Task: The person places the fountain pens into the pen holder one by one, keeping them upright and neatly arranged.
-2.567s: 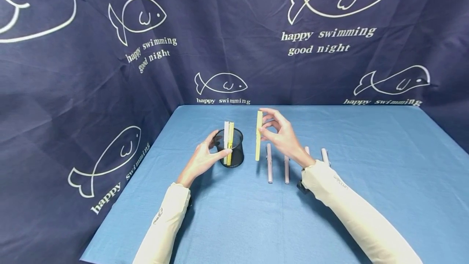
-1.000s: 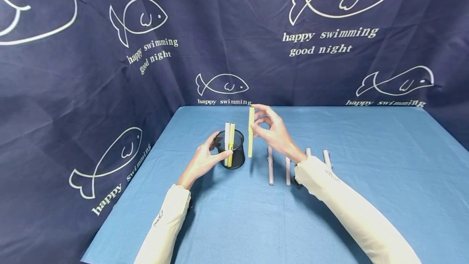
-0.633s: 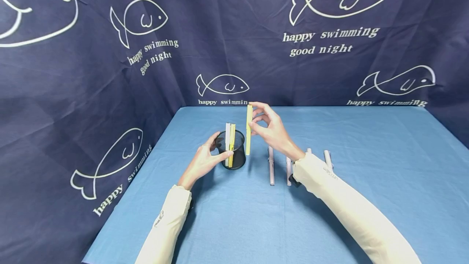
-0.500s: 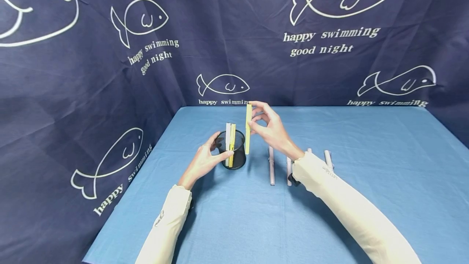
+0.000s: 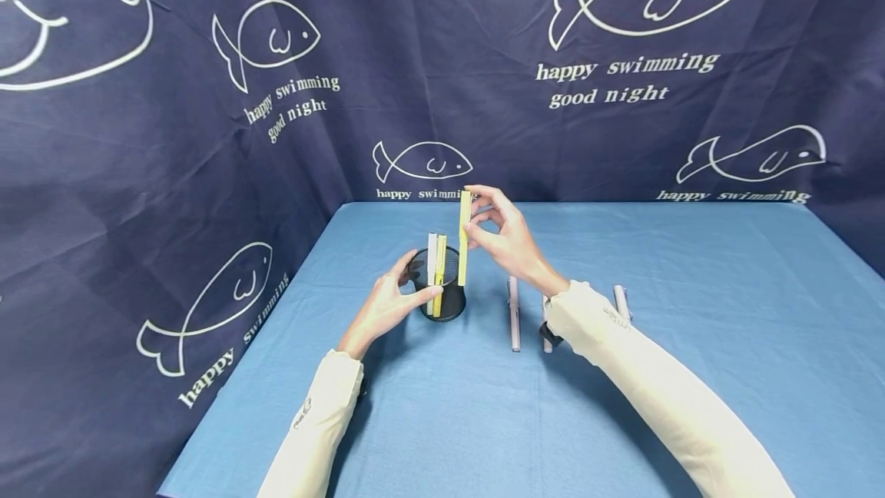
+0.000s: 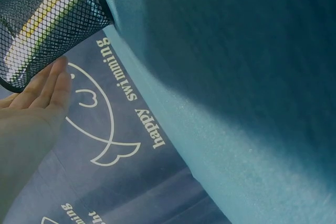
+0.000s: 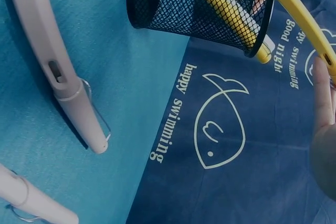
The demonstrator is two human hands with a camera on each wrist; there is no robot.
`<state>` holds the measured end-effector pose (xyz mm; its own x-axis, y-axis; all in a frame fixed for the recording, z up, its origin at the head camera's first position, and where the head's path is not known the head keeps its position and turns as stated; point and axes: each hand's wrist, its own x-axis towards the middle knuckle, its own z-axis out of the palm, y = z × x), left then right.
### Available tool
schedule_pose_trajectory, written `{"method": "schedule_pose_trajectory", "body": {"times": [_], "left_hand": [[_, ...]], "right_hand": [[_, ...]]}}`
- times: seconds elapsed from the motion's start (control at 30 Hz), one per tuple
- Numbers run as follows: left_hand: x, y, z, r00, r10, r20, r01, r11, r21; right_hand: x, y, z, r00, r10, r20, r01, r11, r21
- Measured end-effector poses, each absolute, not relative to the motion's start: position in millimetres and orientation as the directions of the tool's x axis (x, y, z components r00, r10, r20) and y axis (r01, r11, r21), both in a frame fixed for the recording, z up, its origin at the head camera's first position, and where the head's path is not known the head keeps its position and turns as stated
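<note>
My left hand (image 5: pixel 389 302) grips a black mesh pen holder (image 5: pixel 454 300) standing on the table, thumb across its near side and fingers around the left. Inside it, a white pen (image 5: pixel 432 258) and a yellow pen (image 5: pixel 441 253) stand upright side by side. Between thumb and fingertips, my right hand (image 5: pixel 510 240) pinches another yellow pen (image 5: pixel 464 237), nearly vertical. Its lower end overlaps the holder's right rim in the head view. The right wrist view shows this held pen (image 7: pixel 304 17) outside the mesh, just past the rim.
Pale pinkish pens lie on the blue table (image 5: pixel 442 421) right of the holder: one pen (image 5: pixel 515 315) nearest it, another pen (image 5: pixel 548 344) partly under the right wrist, and one (image 5: pixel 621 301) farther right beside the sleeve. A dark fish-print curtain (image 5: pixel 498 121) hangs behind and at the left.
My right hand has carried the pinched yellow pen leftward and slightly up, from above the pale pens to the holder's right rim. The left hand keeps its grip on the holder.
</note>
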<state>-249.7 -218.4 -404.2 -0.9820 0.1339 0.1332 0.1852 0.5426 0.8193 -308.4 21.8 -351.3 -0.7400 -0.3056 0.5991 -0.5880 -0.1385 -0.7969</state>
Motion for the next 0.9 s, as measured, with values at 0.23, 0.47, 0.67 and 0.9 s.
{"method": "schedule_pose_trajectory", "body": {"times": [0.23, 0.47, 0.67, 0.9], "left_hand": [[-249, -219, -403, -0.983, 0.134, 0.128, 0.181, 0.540, 0.822], [-249, -218, -404, -0.983, 0.130, 0.126, 0.177, 0.542, 0.822], [-248, -217, -403, -0.984, 0.126, 0.125, 0.174, 0.547, 0.819], [-247, -218, -402, -0.985, 0.119, 0.121, 0.167, 0.550, 0.819]], "right_hand": [[-310, 18, -348, -0.733, -0.306, 0.607, -0.600, -0.129, -0.790], [-311, 15, -347, -0.738, -0.305, 0.602, -0.595, -0.126, -0.794], [-312, 13, -348, -0.739, -0.294, 0.606, -0.597, -0.129, -0.792], [-312, 9, -348, -0.743, -0.278, 0.609, -0.599, -0.131, -0.790]]}}
